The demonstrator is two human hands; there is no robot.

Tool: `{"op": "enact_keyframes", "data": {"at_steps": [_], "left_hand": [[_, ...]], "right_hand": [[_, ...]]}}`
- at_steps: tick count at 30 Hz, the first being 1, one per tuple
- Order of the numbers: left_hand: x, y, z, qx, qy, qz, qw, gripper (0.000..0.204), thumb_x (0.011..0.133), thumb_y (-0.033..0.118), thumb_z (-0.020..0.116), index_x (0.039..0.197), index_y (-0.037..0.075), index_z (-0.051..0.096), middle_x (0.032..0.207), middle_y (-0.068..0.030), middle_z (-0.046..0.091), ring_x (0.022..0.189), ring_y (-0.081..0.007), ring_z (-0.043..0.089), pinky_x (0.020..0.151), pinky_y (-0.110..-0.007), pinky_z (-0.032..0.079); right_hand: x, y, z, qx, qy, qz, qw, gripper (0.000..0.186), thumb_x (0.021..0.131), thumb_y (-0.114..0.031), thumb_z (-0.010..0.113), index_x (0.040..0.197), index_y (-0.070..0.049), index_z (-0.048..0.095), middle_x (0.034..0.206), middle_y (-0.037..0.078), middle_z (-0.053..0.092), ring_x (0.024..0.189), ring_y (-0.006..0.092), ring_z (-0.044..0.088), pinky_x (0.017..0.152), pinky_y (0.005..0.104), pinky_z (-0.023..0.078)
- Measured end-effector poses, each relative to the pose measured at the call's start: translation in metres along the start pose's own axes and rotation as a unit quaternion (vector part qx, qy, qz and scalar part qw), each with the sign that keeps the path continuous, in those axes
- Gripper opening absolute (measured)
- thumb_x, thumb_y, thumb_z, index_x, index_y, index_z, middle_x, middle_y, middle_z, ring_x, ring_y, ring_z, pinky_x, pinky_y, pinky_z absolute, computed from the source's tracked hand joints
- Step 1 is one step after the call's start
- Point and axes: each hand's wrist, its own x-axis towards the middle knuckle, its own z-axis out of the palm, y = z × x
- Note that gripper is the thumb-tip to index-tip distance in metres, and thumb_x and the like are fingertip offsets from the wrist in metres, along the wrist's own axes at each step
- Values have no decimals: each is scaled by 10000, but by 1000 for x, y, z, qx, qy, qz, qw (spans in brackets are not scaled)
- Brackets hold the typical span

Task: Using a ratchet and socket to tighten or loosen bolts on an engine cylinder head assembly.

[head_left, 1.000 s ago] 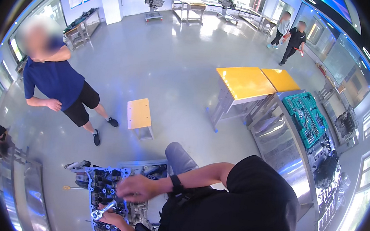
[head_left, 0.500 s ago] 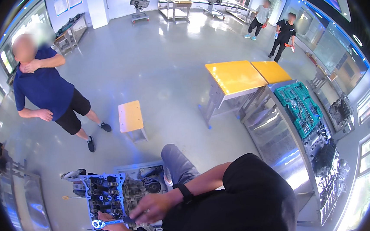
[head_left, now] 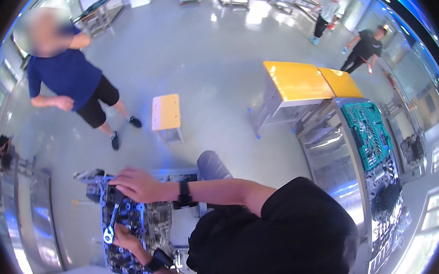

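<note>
A partly opened engine [head_left: 138, 218] stands low in front of me, its metal inner parts bare on top. A shiny ratchet wrench [head_left: 112, 224] lies across it, its round head toward me and its dark grip pointing away. My left hand [head_left: 125, 238] is closed around the wrench near its head. At the far end of the engine, my right hand [head_left: 141, 185] curls its fingers over the wrench's dark grip, which partly hides beneath it. What the wrench's head sits on cannot be made out.
A person in a blue shirt [head_left: 69, 84] stands at the left. A stool [head_left: 166, 112] is beyond the engine. Yellow-topped tables [head_left: 298, 81] and a bench with a green socket tool case [head_left: 367, 130] line the right. Two more people stand far right.
The wrench's handle has swung from pointing right to pointing away from me. My right hand has moved away and left with its grip; my left hand stays by the head. My view has shifted.
</note>
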Motion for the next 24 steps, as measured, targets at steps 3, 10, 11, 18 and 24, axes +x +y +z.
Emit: {"op": "enact_keyframes", "data": {"at_steps": [3,10,11,18,24], "left_hand": [[-1,-4,-2,22,-14,24,999,328,870,90,546,574,85,406,529,15,388,484,-100,328,496,-289,253],[-12,32,19,57,32,-53,996,340,910,149,532,605,89,394,552,45,286,484,-75,246,485,-275,188],[-14,32,18,58,31,-54,996,340,910,149,532,605,89,394,552,45,286,484,-75,246,485,-275,188],[-1,19,5,-35,-47,2,998,321,869,69,493,570,89,378,519,39,286,467,-78,246,476,-274,190],[-8,8,5,1,32,-22,999,299,869,96,536,600,94,406,538,43,295,489,-78,282,477,-272,206]], "right_hand": [[-35,-23,-22,15,24,-52,998,192,881,-88,582,1054,-45,652,1022,103,627,816,278,602,692,378,492],[-93,-75,-18,189,-155,-321,915,258,876,-234,617,1085,-87,649,1187,111,603,700,222,602,586,358,486],[-90,-72,-17,189,-155,-319,915,258,876,-234,617,1085,-87,649,1187,111,603,700,222,602,586,358,486],[-24,-8,-6,236,-19,134,962,321,988,-305,415,1047,-32,574,916,84,624,718,177,597,630,315,464],[-27,-31,10,312,77,212,923,195,962,-163,474,1025,-8,575,873,69,627,815,159,587,760,321,468]]}}
